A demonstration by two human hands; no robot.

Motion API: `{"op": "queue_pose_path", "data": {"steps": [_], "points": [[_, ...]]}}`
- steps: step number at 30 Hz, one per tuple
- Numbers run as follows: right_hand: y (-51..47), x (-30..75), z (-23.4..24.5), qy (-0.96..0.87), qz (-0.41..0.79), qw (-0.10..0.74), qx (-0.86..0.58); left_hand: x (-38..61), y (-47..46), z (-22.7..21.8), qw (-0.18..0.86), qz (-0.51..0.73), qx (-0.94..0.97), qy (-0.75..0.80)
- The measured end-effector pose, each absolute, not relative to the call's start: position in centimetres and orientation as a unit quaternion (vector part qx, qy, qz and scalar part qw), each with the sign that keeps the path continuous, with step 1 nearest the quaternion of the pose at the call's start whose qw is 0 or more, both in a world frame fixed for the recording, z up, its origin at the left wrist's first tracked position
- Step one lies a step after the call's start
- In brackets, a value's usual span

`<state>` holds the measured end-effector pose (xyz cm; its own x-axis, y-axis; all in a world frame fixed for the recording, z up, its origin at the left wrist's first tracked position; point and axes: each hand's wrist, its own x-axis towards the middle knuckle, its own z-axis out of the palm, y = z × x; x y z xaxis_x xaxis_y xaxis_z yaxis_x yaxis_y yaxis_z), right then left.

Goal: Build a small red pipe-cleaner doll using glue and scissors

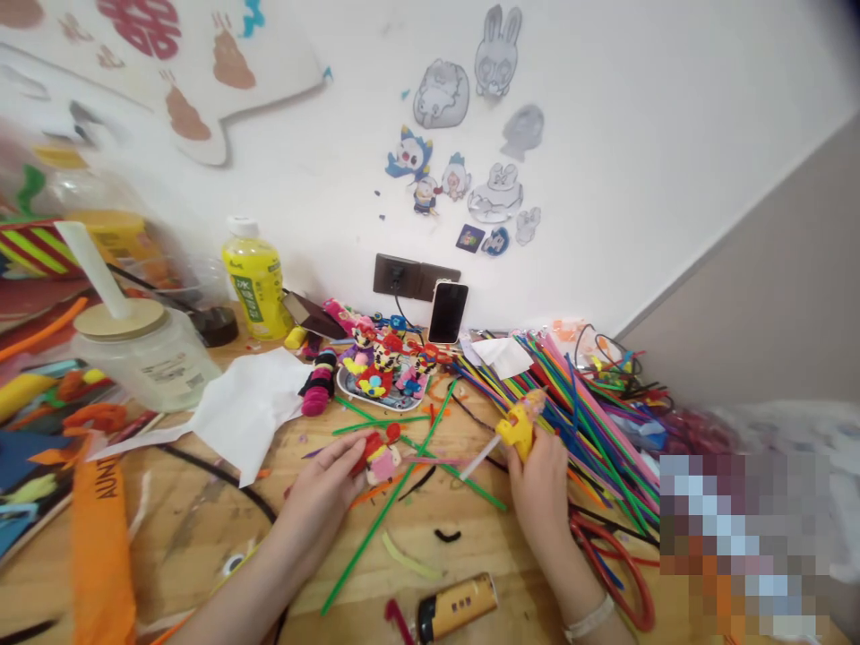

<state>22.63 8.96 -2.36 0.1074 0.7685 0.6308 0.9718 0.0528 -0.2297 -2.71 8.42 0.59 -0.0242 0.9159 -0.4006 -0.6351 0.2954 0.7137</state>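
Note:
My left hand (332,475) has its fingers closed round a small fuzzy doll (382,459), red on top and pink below. Over on the right, my right hand (543,479) grips a yellow glue gun (517,428). A translucent glue stick (480,457) juts from it toward the lower left. Between the hands, green pipe cleaners (409,479) lie crossed on the wooden table. Behind them, several finished-looking fuzzy dolls (382,358) stand crowded in a small metal tray (382,403). A magenta and black fuzzy piece (318,383) sits left of that tray.
Bundled pipe cleaners (571,412) fill the right side, with red-handled scissors (624,573) nearer me. A phone (448,312) leans by the wall socket (403,273). At left are a yellow bottle (255,282), a lidded jar (144,358) and white paper (248,403). An orange lighter-like object (463,605) lies in front.

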Motion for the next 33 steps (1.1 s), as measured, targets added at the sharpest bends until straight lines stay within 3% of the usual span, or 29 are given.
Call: {"op": "queue_pose_path", "data": {"steps": [6,10,13,26,33], "points": [[8.4,21.8,-1.7,-0.703,-0.099,0.326,-0.624,-2.8,8.5,0.2,0.678,0.586,0.152,0.417],[6.2,21.0,0.3,-0.842,0.143,0.251,-0.456,-2.7,8.5,0.0,0.679,0.578,0.183,0.413],[5.1,20.3,1.1,-0.860,0.224,0.192,-0.415,-2.5,8.3,0.0,0.670,0.567,0.222,0.424],[5.7,17.7,2.4,-0.865,0.152,0.262,-0.400,-2.3,8.4,-0.2,0.595,0.509,0.389,0.486],[7.4,14.8,2.3,-0.885,0.105,0.234,-0.389,-2.2,8.6,-0.6,0.589,0.506,0.409,0.479]]}}
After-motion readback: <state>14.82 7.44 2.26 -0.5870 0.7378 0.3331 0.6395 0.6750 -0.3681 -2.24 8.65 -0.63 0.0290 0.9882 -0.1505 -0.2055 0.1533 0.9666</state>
